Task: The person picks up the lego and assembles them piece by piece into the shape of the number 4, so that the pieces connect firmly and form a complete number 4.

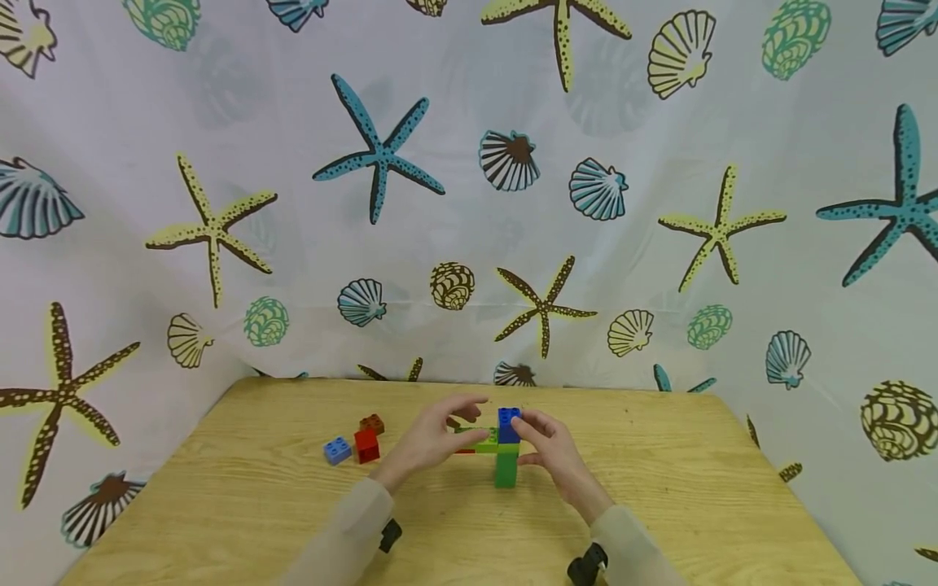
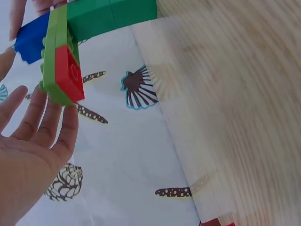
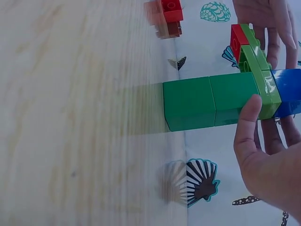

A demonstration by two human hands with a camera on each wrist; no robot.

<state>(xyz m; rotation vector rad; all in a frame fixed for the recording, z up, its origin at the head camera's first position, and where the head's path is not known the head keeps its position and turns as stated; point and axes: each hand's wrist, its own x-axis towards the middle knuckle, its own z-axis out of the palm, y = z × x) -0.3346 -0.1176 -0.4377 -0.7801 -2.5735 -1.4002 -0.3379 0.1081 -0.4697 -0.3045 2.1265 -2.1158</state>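
Observation:
A toy-brick structure stands on the table: green bricks (image 3: 211, 102) form the column, light green bricks (image 1: 487, 443) reach out to the left, and a blue brick (image 1: 509, 426) sits on top. Beneath the arm's left end is a red brick (image 2: 68, 77). My right hand (image 1: 555, 456) is at the column's right side. One fingertip overlaps the blue brick, and the thumb lies by the upper green brick; firm contact is unclear. Around the light green arm my left hand (image 1: 428, 435) is spread, fingers loosely bent and gripping nothing.
On the left of the wooden table (image 1: 242, 488) lie a light blue brick (image 1: 338, 450), a red brick (image 1: 367, 446) and a brown-orange brick (image 1: 372, 423). A cloth (image 1: 440, 228) printed with starfish and shells hangs behind the table's far edge.

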